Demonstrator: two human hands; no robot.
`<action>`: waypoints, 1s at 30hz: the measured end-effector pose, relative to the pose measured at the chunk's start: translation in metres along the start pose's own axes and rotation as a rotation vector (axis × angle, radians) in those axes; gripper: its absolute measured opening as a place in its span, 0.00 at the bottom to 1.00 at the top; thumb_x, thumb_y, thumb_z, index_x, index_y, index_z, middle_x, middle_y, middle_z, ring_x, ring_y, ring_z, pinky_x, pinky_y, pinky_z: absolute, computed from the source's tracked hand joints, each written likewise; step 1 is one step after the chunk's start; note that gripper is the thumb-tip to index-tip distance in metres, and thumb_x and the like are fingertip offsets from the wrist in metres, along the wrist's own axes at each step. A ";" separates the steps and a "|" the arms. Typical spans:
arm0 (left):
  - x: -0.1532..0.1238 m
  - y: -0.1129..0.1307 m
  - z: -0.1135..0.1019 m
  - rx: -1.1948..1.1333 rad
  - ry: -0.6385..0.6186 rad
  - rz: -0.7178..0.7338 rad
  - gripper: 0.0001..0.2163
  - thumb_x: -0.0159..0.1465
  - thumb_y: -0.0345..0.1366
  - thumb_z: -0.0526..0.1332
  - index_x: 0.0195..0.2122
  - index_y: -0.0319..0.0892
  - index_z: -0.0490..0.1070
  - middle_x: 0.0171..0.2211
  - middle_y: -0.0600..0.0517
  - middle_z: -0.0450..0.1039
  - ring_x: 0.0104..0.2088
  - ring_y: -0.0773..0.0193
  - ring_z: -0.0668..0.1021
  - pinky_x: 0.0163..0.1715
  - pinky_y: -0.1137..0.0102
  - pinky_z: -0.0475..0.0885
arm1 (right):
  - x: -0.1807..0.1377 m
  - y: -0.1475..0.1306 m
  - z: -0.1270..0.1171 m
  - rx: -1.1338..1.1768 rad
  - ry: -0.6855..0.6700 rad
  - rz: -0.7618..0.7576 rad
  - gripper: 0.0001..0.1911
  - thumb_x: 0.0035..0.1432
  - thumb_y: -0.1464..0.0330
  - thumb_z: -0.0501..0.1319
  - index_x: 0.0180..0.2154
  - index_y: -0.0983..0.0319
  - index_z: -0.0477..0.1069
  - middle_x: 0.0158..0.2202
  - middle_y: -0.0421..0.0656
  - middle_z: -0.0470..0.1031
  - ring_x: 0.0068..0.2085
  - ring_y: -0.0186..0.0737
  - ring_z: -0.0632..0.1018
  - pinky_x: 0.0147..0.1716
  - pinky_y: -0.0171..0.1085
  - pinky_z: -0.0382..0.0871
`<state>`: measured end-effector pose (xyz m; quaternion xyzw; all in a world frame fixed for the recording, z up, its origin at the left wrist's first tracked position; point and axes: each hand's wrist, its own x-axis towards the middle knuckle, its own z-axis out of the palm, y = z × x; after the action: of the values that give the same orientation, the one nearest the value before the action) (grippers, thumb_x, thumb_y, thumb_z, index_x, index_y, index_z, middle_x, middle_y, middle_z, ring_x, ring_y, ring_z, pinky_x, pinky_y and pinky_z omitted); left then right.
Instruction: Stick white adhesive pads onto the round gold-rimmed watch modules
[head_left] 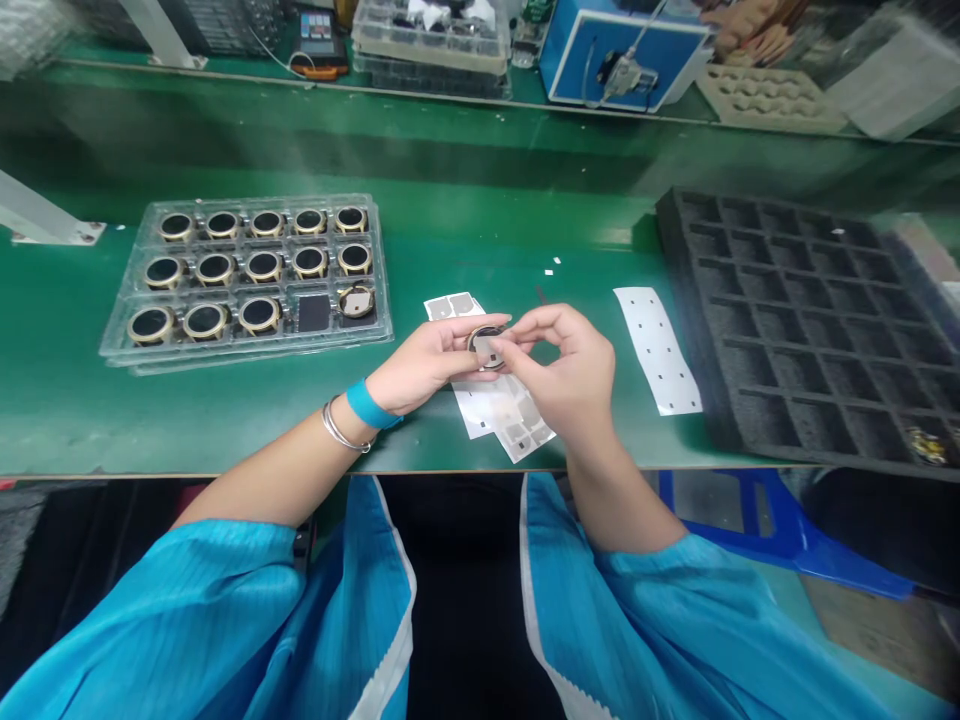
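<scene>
My left hand (pixel 424 362) holds a small round gold-rimmed part (pixel 484 343) between thumb and fingers, just above the green table. My right hand (pixel 564 372) meets it from the right, its fingertips pinched against the part's face. Whether anything is between those fingertips I cannot make out. Under both hands lie white backing sheets (pixel 504 412) carrying small grey squares. A clear plastic tray (pixel 247 340) at the left holds several of the same round parts; one pocket shows a dark square, another a ring lying askew.
A black foam tray (pixel 810 330) with many pockets fills the right side. A white strip with dots (pixel 658 350) lies beside it. Trays, a blue box (pixel 622 55) and a phone stand at the back. The table's front edge runs near my wrists.
</scene>
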<state>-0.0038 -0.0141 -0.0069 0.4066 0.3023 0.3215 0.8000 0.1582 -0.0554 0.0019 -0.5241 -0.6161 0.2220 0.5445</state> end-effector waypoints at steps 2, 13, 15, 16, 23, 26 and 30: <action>0.000 -0.001 -0.001 0.004 -0.005 0.003 0.25 0.56 0.26 0.70 0.56 0.38 0.75 0.45 0.44 0.81 0.47 0.55 0.82 0.51 0.60 0.78 | 0.000 0.003 0.000 0.006 -0.005 -0.009 0.08 0.53 0.73 0.70 0.32 0.59 0.72 0.30 0.35 0.77 0.32 0.34 0.79 0.34 0.33 0.74; 0.001 -0.001 0.001 -0.004 0.012 0.008 0.24 0.56 0.25 0.69 0.56 0.38 0.74 0.48 0.43 0.80 0.51 0.54 0.81 0.49 0.64 0.79 | 0.000 0.006 -0.001 -0.067 -0.014 -0.002 0.08 0.54 0.72 0.70 0.30 0.58 0.72 0.31 0.35 0.77 0.32 0.37 0.78 0.39 0.38 0.74; 0.001 -0.002 0.000 0.005 0.017 0.007 0.24 0.56 0.25 0.69 0.56 0.38 0.75 0.47 0.43 0.81 0.50 0.54 0.81 0.49 0.64 0.79 | 0.000 0.006 -0.001 -0.064 -0.012 -0.011 0.08 0.54 0.72 0.70 0.30 0.58 0.71 0.30 0.35 0.77 0.32 0.36 0.78 0.39 0.38 0.74; 0.001 -0.002 0.000 0.011 0.019 0.007 0.24 0.56 0.25 0.69 0.56 0.39 0.75 0.46 0.44 0.81 0.49 0.55 0.81 0.49 0.64 0.79 | 0.000 0.006 -0.001 -0.070 -0.012 -0.012 0.09 0.54 0.72 0.70 0.30 0.58 0.71 0.30 0.35 0.77 0.32 0.37 0.78 0.39 0.38 0.74; 0.002 -0.006 0.000 0.016 0.046 0.008 0.23 0.56 0.24 0.68 0.54 0.40 0.76 0.42 0.46 0.81 0.46 0.57 0.82 0.48 0.64 0.79 | -0.002 0.007 -0.001 -0.183 -0.013 -0.029 0.09 0.55 0.70 0.70 0.29 0.58 0.70 0.30 0.36 0.77 0.33 0.39 0.78 0.44 0.43 0.75; 0.003 -0.007 0.002 0.000 0.068 0.012 0.22 0.55 0.23 0.67 0.53 0.39 0.77 0.38 0.48 0.81 0.43 0.60 0.82 0.46 0.67 0.79 | -0.006 0.009 0.003 -0.266 0.005 -0.146 0.09 0.57 0.72 0.68 0.30 0.57 0.69 0.29 0.35 0.77 0.32 0.39 0.78 0.54 0.49 0.71; 0.003 -0.006 0.003 -0.034 0.108 0.001 0.20 0.54 0.20 0.65 0.48 0.40 0.79 0.39 0.50 0.81 0.37 0.67 0.82 0.43 0.69 0.80 | -0.009 0.016 0.008 -0.429 0.079 -0.387 0.09 0.63 0.72 0.64 0.31 0.55 0.68 0.28 0.36 0.75 0.33 0.42 0.76 0.56 0.53 0.69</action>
<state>0.0021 -0.0164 -0.0114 0.3751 0.3391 0.3486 0.7891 0.1560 -0.0556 -0.0179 -0.5080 -0.7158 -0.0420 0.4772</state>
